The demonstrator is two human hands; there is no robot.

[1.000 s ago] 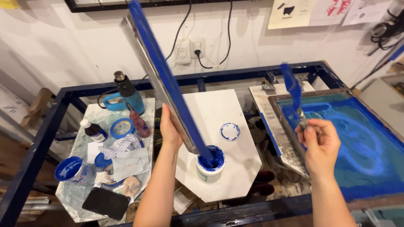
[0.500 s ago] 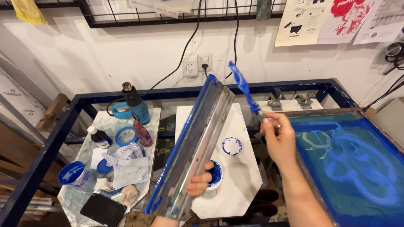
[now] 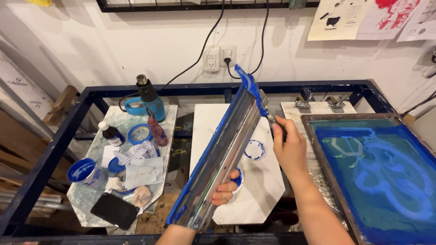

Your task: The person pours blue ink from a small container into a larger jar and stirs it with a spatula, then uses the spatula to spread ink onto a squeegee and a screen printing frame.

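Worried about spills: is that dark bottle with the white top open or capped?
Capped: the dark bottle stands upright with its white cap on.

Squeegee [image 3: 222,154]: long metal-backed blade, blue ink along edge, tilted diagonally above white board. Blue-smeared spatula [image 3: 254,97] laid against its upper end, apparently touching; handle mostly hidden.

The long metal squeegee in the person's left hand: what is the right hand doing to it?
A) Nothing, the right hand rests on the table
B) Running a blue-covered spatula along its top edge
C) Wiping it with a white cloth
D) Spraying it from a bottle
B: the right hand holds a small spatula coated in blue ink against the upper end of the squeegee, which the left hand grips from below.
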